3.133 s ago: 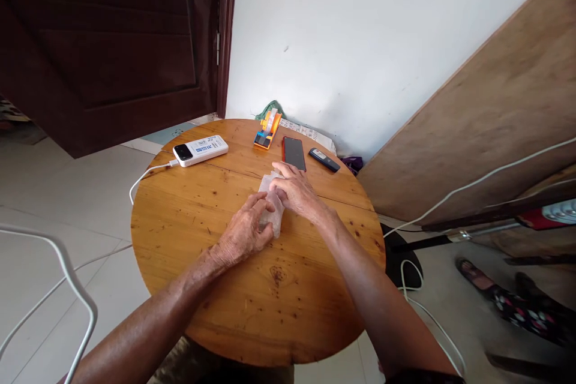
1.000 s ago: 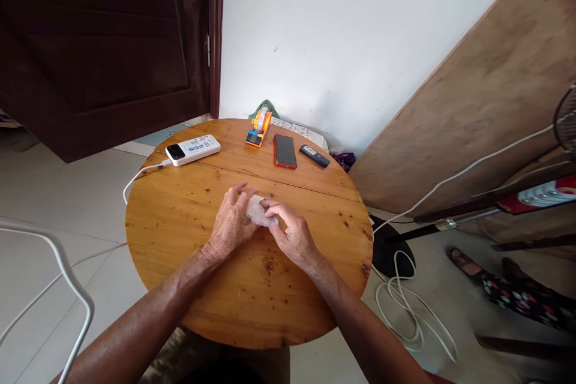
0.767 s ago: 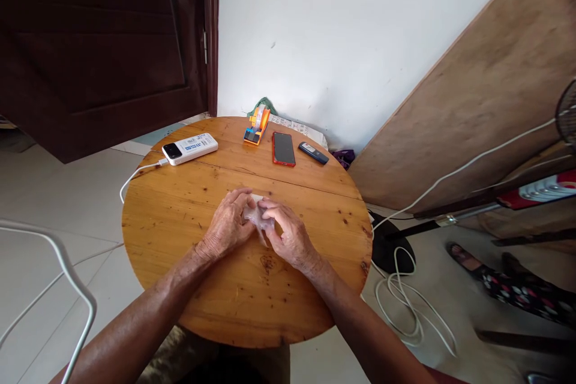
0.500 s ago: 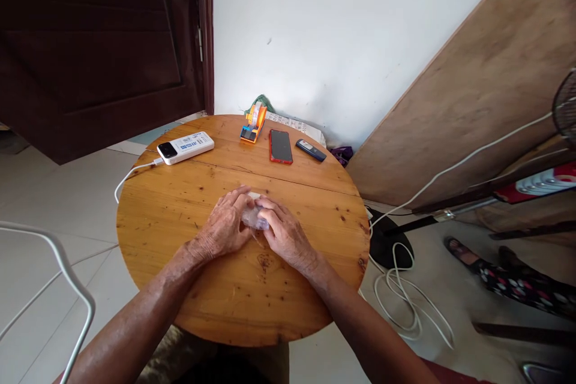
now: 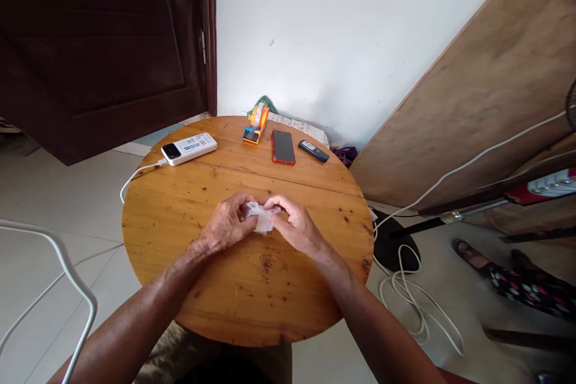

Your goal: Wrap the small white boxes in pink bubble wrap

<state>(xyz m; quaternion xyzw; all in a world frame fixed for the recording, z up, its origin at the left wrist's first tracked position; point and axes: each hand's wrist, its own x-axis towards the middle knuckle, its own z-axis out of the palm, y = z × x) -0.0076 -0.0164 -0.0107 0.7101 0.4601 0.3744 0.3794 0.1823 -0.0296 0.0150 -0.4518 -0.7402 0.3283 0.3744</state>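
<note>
A small crumpled piece of clear plastic (image 5: 260, 216) is pinched between both hands just above the middle of the round wooden table (image 5: 189, 204). My left hand (image 5: 224, 228) grips its left side with curled fingers. My right hand (image 5: 296, 227) grips its right side, thumb and forefinger closed on the top edge. Most of the plastic is hidden behind the fingers.
At the table's far side lie a white power bank (image 5: 189, 148) with a white cable (image 5: 135, 173), an orange tape dispenser (image 5: 254, 125), a red-cased phone (image 5: 283, 147) and a small dark phone (image 5: 314, 150). A wooden board (image 5: 472, 96) leans at right. Another person's foot (image 5: 471, 255) shows on the floor.
Both hands drew the plastic from farther up the table toward me and bunched it into a small wad. In the last half second they lifted it slightly off the wood.
</note>
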